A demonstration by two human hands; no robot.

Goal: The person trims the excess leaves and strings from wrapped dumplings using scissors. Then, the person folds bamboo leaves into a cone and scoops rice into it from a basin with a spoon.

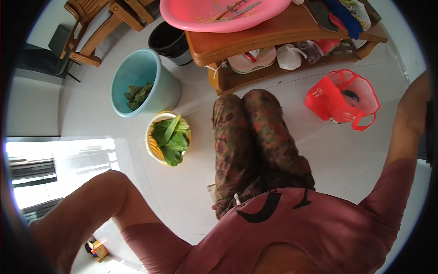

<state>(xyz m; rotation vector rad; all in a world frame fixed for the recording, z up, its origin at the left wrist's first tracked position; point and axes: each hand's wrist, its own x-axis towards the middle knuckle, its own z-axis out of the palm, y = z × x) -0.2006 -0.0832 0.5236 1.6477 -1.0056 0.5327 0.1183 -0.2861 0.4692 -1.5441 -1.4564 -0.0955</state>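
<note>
The greens (172, 139) lie in the basket (156, 150), which stands on the floor (198, 130) left of the knees (246, 98), out from the table's (273, 39) near left corner. Several leaves reach the rim, so a knock from a foot could spill them. Just beyond is the blue bucket (166, 86), with leaves (138, 95) inside; a push might drive it against the basket. The black bucket (171, 41) stands beside that table corner. On the table, the basin's (205, 25) rim appears to jut past the left edge; a bump there could tip it. The red bag (326, 98) sits below the near edge, toward the right. The left hand and right hand are out of view, so I cannot tell whether they are spread, closed or pinching anything.
</note>
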